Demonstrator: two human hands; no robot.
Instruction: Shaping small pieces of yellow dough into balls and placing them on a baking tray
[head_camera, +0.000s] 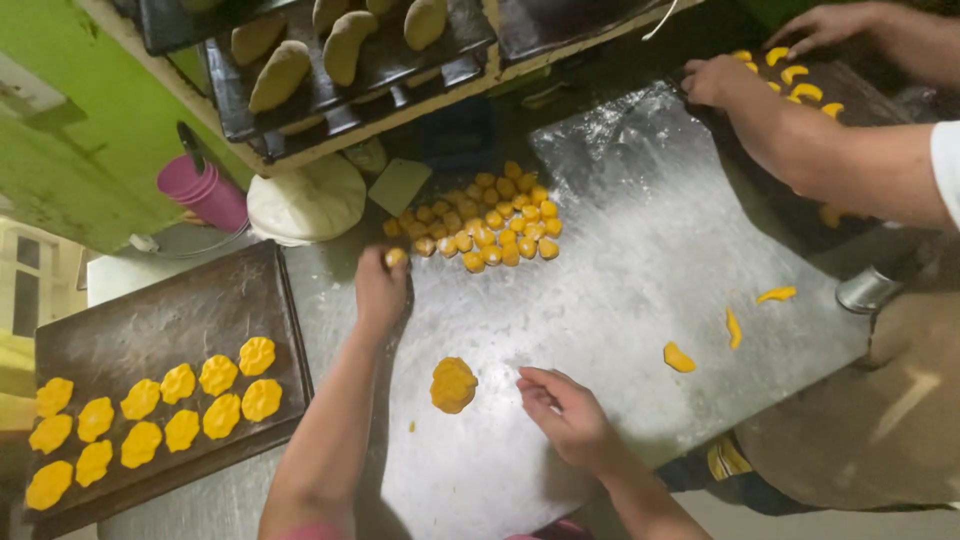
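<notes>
Dough ball (396, 257) sits pinched in the left hand (380, 290) beside the pile of yellow balls (490, 225); the right hand (565, 410), its grip open and empty, rests near the flattened disc (453, 385) on the floured surface (640, 260). Pressing evenly would keep shapes uniform.

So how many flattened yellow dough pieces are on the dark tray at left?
11 on the tray: four in the upper row, four in the middle, three along the left edge.

Twelve flattened yellow dough discs (160, 415) lie on the near-left dark tray (150, 320). One more disc (453, 385) sits on the floured surface (640, 260). Three yellow crescents (733, 327) lie to the right. Five pale loaves (345, 45) rest on the far rack (420, 65). Two pink cups (205, 192) are stacked.
</notes>
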